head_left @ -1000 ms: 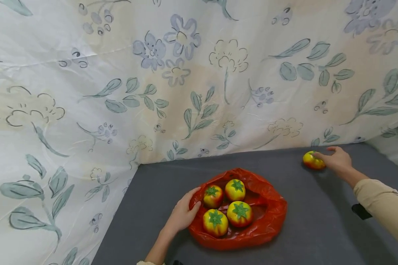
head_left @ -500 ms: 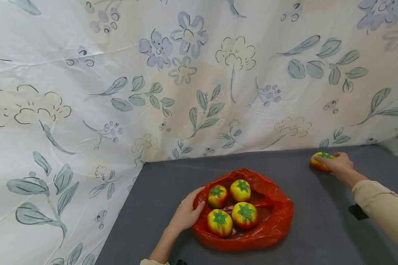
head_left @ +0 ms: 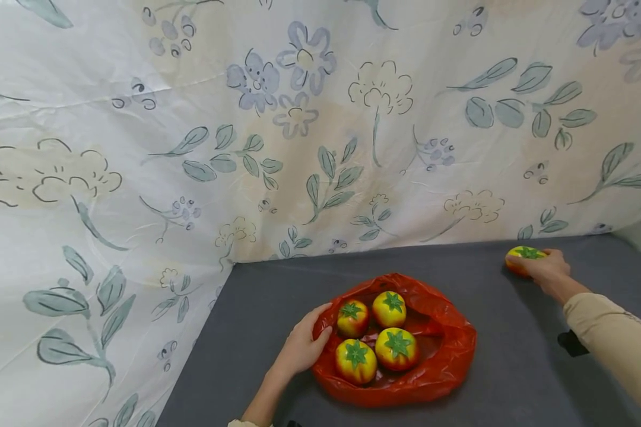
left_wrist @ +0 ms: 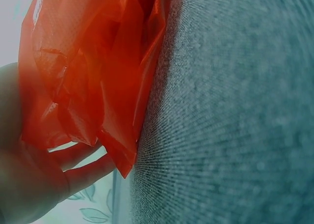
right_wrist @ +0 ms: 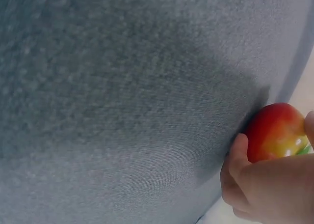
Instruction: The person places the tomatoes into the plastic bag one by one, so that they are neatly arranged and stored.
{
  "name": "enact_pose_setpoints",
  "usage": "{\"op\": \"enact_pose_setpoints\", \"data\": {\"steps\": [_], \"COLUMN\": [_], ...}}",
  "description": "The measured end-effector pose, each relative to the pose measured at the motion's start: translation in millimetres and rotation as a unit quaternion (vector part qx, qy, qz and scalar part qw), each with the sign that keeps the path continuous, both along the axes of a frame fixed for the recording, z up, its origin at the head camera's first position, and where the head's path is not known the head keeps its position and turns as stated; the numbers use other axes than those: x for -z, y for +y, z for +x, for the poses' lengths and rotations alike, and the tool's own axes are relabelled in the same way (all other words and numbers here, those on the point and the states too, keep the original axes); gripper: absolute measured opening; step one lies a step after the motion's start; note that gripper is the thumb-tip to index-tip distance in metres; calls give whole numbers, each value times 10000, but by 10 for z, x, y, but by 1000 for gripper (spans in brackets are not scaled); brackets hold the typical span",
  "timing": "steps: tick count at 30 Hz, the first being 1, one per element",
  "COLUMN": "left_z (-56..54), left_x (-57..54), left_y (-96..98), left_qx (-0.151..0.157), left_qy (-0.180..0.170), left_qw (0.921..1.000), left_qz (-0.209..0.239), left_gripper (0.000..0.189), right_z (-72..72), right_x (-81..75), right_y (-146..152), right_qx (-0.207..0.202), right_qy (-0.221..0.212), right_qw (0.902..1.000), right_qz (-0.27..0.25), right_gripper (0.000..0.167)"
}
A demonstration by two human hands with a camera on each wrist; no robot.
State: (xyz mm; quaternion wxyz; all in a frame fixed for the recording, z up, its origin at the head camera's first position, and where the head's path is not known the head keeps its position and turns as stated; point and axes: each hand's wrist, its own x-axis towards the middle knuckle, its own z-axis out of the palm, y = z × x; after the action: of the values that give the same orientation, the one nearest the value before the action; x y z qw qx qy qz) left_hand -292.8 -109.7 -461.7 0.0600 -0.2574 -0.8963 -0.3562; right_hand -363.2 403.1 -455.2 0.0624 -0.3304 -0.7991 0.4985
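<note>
At the table's far right my right hand [head_left: 549,271] grips a yellow-and-red tomato [head_left: 522,254] with a green star-shaped top. In the right wrist view the fingers curl round the side of this tomato [right_wrist: 274,130], which appears to rest on the cloth. My left hand [head_left: 303,344] holds the left rim of a red plastic bag [head_left: 454,362], thumb at the rim and fingers outside. Several similar tomatoes [head_left: 397,349] sit upright inside the opened bag. The left wrist view has crumpled bag plastic [left_wrist: 93,76] covering part of the left hand [left_wrist: 34,180].
A dark grey cloth [head_left: 278,284] covers the table. Behind and to the left hangs a pale floral curtain [head_left: 192,178], meeting the table's far edge close to the right hand. Grey cloth lies between the bag and the far tomato.
My right hand has come down and its fingers have closed round the far tomato. The left hand stays on the bag's rim. The whole head view has shifted slightly.
</note>
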Motion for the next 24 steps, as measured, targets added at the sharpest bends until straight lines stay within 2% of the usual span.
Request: {"op": "enact_pose_setpoints", "data": {"steps": [4,8,10,12,16,19,21,24], "left_z": [-16,-35,-39,-42,-42,-35,-29,-27], "left_x": [2,-1,-13,-28,-42,-38,-34,-38], "left_y": [-2,-10,-11,-7,6,19,27,39], "left_qx": [28,60,65,45,31,43,51,32], "left_qy": [32,134,167,178,203,184,154,123], "left_qw": [10000,9999,9998,9998,9998,9998,9999,9999], "left_qz": [-2,-24,-17,-16,-6,-3,12,41], "left_gripper": [47,46,46,46,46,46,46,46], "right_z": [37,107,83,5,-234,-349,-356,-262], "right_x": [-9,-71,-50,31,342,505,507,345], "right_y": [21,-23,-11,47,254,345,329,198], "right_qx": [88,18,-68,-190,-405,-634,-784,-1038], "right_qy": [-3,104,213,415,998,1366,1493,1548], "right_qw": [9999,9997,9993,9983,9936,9886,9856,9819], "right_qz": [69,216,312,376,330,84,-106,-328], "right_gripper": [108,103,104,109,125,129,127,121]}}
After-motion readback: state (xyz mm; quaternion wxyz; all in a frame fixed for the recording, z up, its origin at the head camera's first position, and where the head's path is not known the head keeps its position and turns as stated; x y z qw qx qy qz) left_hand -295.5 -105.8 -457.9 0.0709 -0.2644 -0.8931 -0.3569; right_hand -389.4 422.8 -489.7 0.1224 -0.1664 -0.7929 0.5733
